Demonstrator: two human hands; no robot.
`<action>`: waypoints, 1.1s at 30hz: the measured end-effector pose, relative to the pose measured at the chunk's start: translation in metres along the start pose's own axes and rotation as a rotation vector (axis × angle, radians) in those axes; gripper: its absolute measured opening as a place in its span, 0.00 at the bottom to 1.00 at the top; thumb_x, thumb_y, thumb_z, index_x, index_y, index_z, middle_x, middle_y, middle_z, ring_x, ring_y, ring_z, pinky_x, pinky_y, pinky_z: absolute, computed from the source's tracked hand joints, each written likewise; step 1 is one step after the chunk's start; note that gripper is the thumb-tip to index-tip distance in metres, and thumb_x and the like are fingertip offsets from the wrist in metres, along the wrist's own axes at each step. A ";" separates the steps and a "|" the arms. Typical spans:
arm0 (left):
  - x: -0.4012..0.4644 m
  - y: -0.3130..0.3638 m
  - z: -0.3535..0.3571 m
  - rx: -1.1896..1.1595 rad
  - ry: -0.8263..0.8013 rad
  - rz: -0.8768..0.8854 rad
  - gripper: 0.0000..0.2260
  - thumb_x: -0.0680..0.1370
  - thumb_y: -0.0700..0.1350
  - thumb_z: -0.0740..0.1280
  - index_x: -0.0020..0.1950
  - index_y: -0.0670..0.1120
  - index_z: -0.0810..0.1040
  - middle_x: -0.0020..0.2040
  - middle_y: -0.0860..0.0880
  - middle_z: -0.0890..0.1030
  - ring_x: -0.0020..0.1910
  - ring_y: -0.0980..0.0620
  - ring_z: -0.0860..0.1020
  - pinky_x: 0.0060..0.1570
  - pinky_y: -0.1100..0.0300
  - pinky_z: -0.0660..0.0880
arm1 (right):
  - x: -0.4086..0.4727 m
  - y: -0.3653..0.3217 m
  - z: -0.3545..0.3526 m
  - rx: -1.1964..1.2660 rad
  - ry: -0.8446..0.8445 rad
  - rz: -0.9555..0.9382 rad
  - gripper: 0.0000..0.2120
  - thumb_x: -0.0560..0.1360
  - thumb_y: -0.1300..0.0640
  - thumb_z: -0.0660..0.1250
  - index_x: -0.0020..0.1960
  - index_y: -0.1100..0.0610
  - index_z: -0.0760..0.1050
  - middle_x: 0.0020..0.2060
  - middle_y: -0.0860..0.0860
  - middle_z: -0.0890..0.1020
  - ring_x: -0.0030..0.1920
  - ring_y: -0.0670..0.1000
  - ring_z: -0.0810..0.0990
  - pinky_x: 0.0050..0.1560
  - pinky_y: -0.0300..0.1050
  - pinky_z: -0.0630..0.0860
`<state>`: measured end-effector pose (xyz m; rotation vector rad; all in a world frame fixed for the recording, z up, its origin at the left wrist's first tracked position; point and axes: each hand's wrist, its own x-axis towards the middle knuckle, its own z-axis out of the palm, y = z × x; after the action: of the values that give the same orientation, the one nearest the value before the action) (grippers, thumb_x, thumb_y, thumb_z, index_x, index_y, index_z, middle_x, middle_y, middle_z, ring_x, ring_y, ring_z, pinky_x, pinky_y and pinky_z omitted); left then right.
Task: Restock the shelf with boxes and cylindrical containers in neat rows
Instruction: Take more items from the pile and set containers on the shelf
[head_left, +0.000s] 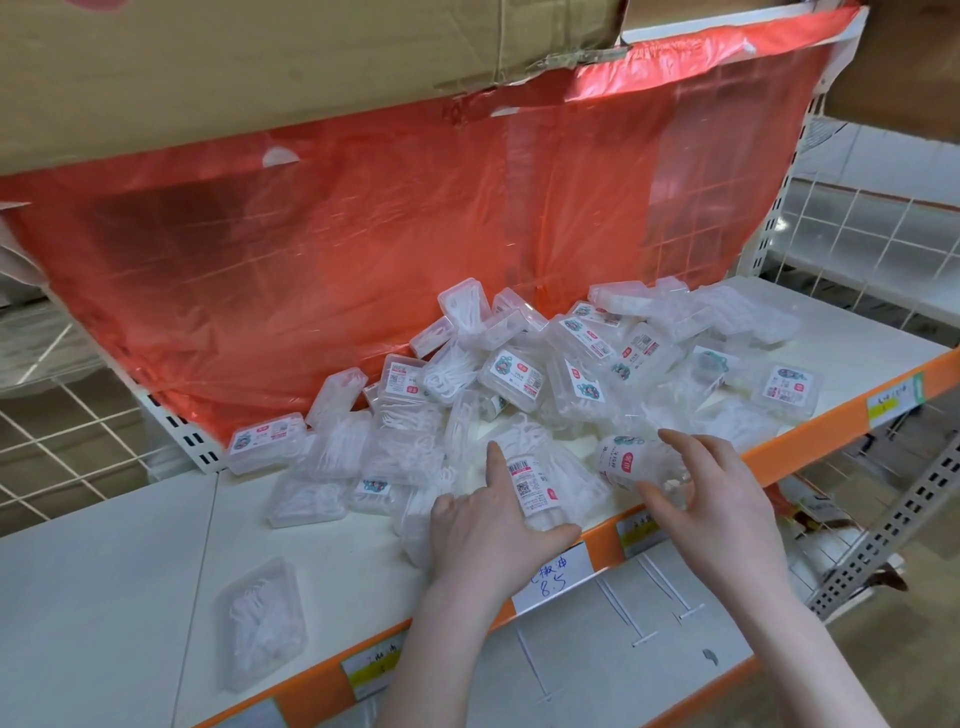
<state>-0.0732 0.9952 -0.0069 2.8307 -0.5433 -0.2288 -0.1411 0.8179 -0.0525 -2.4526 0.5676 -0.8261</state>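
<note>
A loose heap of several clear plastic boxes of floss picks (524, 374) lies on the white shelf (130, 545). My left hand (488, 519) grips a clear cylindrical container (540, 483) with a white label near the shelf's front edge. My right hand (711, 499) closes around a second clear cylindrical container (634, 457) just to the right of the first. One clear box (265, 618) lies apart at the front left of the shelf.
A red plastic sheet (363, 234) hangs behind the heap. Cardboard boxes (260, 62) sit on the shelf above. The shelf front is an orange rail (810, 447) with price tags. A lower white shelf (597, 649) and a wire mesh (857, 228) lie below and right.
</note>
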 end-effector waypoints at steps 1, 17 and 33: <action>-0.001 0.000 -0.001 -0.012 -0.005 0.011 0.46 0.71 0.66 0.63 0.77 0.48 0.40 0.62 0.49 0.77 0.64 0.46 0.71 0.66 0.54 0.61 | 0.000 0.000 0.000 0.001 -0.002 0.002 0.24 0.66 0.60 0.75 0.61 0.57 0.75 0.53 0.54 0.77 0.53 0.58 0.76 0.47 0.44 0.67; 0.006 -0.006 -0.005 -0.514 0.259 0.127 0.39 0.71 0.46 0.70 0.75 0.55 0.51 0.69 0.52 0.67 0.67 0.52 0.65 0.64 0.59 0.64 | 0.008 -0.004 -0.008 0.044 -0.045 -0.008 0.26 0.68 0.58 0.74 0.65 0.56 0.73 0.55 0.53 0.77 0.56 0.56 0.75 0.52 0.46 0.69; -0.005 -0.005 -0.002 -0.464 0.412 0.042 0.27 0.69 0.43 0.70 0.67 0.53 0.69 0.57 0.59 0.68 0.62 0.57 0.67 0.63 0.60 0.66 | 0.016 0.011 -0.011 0.168 -0.106 -0.071 0.26 0.66 0.56 0.75 0.63 0.57 0.74 0.55 0.52 0.78 0.56 0.56 0.75 0.53 0.45 0.68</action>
<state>-0.0752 1.0022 -0.0057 2.3193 -0.3942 0.2098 -0.1384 0.7976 -0.0437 -2.3568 0.3587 -0.7349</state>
